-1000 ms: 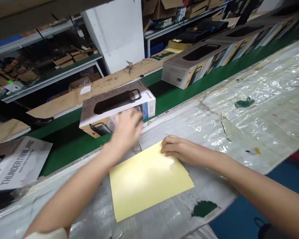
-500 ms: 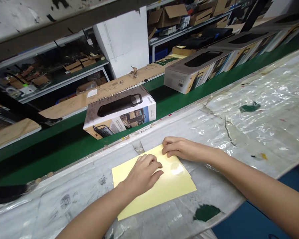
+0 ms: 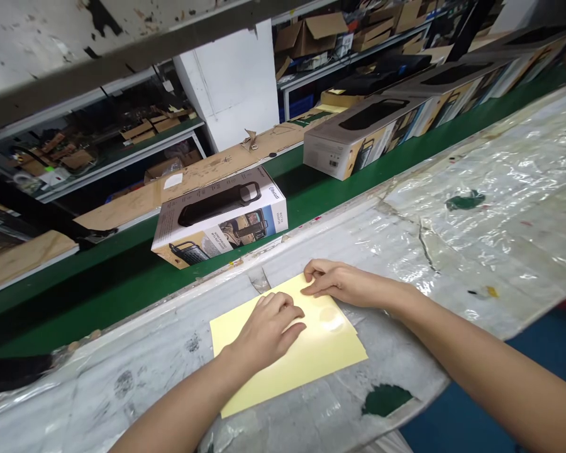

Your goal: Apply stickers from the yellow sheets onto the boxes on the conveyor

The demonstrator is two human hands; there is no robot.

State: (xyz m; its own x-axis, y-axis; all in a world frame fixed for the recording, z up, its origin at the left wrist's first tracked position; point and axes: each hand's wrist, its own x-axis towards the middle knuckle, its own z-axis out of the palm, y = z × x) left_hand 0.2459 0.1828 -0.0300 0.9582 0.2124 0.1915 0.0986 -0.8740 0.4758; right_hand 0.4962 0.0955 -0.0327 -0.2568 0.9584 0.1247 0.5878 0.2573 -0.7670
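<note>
The left hand (image 3: 273, 330), a blur in front of the printed box (image 3: 219, 220) a second ago, now rests near the middle of the yellow sheets (image 3: 306, 368), its fingers curled side by side and its thumb held apart, with bare yellow showing in the gap; the right hand (image 3: 332, 281) stays at the sheets' 1 o'clock corner, index finger bent and thumb now stretched along the top sheet; I cannot tell whether any edge is pinched between them; the white box seen at 9 o'clock a second ago is out of view.

Counted: two hands; at least two yellow sheets, their edges stepped at 3 o'clock, lying flat on one plastic-covered table (image 3: 99, 377); one printed box on the green belt (image 3: 318, 196), at 11 o'clock from the sheets; a row of boxes (image 3: 375, 119) on the same belt at 1 o'clock, at least three, its far end unclear; two larger green patches (image 3: 385, 400) in the plastic, one near the sheets at 4 o'clock, the other well apart toward 2 o'clock.
</note>
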